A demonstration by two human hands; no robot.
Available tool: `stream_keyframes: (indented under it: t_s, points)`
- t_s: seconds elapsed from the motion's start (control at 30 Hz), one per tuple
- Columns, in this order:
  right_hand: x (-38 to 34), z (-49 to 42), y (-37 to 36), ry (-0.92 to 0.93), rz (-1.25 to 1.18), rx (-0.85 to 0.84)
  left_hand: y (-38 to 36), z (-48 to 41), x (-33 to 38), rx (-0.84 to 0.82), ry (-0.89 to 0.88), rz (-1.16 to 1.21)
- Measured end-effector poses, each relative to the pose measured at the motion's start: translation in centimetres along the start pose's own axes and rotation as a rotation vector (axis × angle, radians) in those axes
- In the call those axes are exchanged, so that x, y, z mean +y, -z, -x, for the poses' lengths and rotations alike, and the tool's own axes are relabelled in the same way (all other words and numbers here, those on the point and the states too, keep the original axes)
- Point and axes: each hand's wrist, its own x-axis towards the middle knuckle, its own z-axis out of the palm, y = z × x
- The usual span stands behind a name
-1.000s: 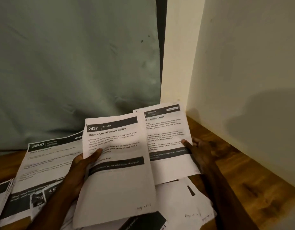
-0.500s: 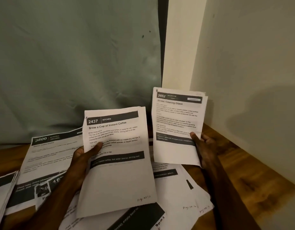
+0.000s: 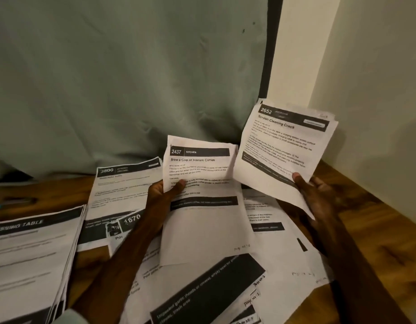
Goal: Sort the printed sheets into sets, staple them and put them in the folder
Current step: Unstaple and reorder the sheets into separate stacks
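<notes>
Left of my L hand (image 3: pixel 160 191) lies the DRESSING TABLE stack (image 3: pixel 34 249), prob. sorted already. L hand pinches the 2437 sheets (image 3: pixel 202 220), thumb on top, header up for reading. R hand (image 3: pixel 319 196) grips the 2652 sheets (image 3: pixel 281 141), raised apart so sets don't mix. Unsorted sheets (image 3: pixel 281 258) lie under both hands.

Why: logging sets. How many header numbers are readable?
4: 2652 in right hand, 2437 in left hand, 3800 and 1670 lying on table; others may be hidden.
</notes>
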Motion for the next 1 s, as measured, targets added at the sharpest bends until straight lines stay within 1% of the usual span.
stream_keyframes:
  t_s: [0.1, 0.2, 0.23, 0.3, 0.37, 0.47, 0.53, 0.6, 0.67, 0.73, 0.83, 0.9, 0.93, 1.0]
  points:
    - [0.1, 0.1, 0.4, 0.015, 0.009, -0.012, 0.2, -0.1, -0.1, -0.008, 0.003, -0.006]
    - [0.0, 0.3, 0.7, -0.005, -0.046, -0.035, 0.3, -0.3, -0.2, -0.015, -0.001, 0.021]
    - [0.1, 0.4, 0.6, -0.014, -0.079, -0.073, 0.4, -0.4, -0.2, -0.019, -0.001, 0.031]
    - [0.2, 0.8, 0.2, -0.048, -0.181, -0.205, 0.4, -0.4, -0.3, -0.023, 0.007, 0.05]
    - [-0.2, 1.5, -0.5, -0.09, -0.195, -0.296, 0.3, -0.3, -0.2, -0.019, 0.01, 0.074]
    - [-0.9, 2.7, -1.9, -0.116, -0.09, -0.343, 0.2, -0.2, -0.1, -0.041, 0.018, 0.155]
    - [-1.3, 3.3, -3.1, -0.066, 0.011, -0.299, 0.0, -0.2, 0.1, -0.038, 0.025, 0.201]
    - [-1.6, 4.0, -4.3, -0.009, 0.042, -0.231, -0.3, -0.3, 0.1, -0.034, 0.008, 0.193]
    - [-1.7, 4.7, -5.2, 0.035, 0.101, -0.21, -0.5, -0.2, 0.1, -0.063, 0.007, 0.187]
    - [-1.7, 5.3, -5.7, 0.064, 0.167, -0.253, -0.9, 0.0, 0.1, -0.112, 0.019, 0.171]
    - [-1.5, 5.5, -5.8, 0.089, 0.283, -0.418, -1.1, 0.0, -0.3, -0.127, 0.025, 0.029]
    - [-1.9, 5.6, -5.5, 0.049, 0.273, -0.493, -0.7, 0.0, -0.6, -0.142, 0.045, -0.028]
    - [-1.9, 5.4, -5.4, 0.041, 0.242, -0.469, -0.3, 0.0, -0.6, -0.152, 0.058, -0.015]
    - [-1.5, 4.4, -4.6, 0.134, 0.263, -0.291, 0.6, -0.2, -0.2, -0.15, 0.064, 0.074]
